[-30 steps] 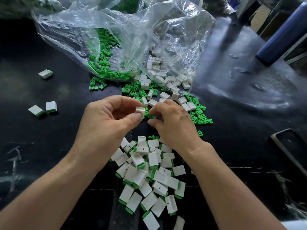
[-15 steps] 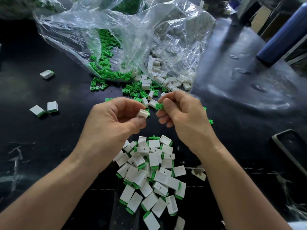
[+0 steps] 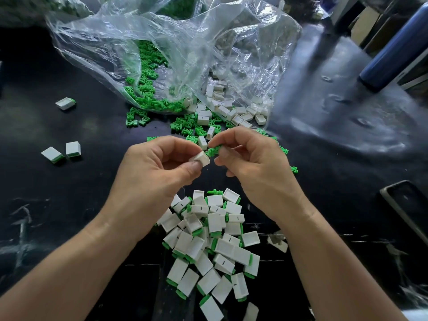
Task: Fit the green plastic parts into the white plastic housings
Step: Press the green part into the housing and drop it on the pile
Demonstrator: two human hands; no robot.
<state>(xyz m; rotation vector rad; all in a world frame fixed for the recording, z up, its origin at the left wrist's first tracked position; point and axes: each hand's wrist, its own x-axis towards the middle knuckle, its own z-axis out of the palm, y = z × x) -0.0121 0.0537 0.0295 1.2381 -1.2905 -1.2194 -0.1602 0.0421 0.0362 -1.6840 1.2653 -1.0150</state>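
My left hand pinches a small white housing between thumb and forefinger above the dark table. My right hand pinches a green part just right of the housing, close to its open end; whether they touch I cannot tell. Below my hands lies a heap of fitted housings with green ends. Loose green parts and empty white housings spill from a clear plastic bag behind my hands.
Three fitted pieces lie apart on the left: one far back and two nearer. A blue cylinder stands at the back right. A dark tray edge sits at the right. The table is black and marked.
My right hand has picked a green part off the table pile and brought it up beside the white housing. My left hand has kept its hold, turning the housing slightly.
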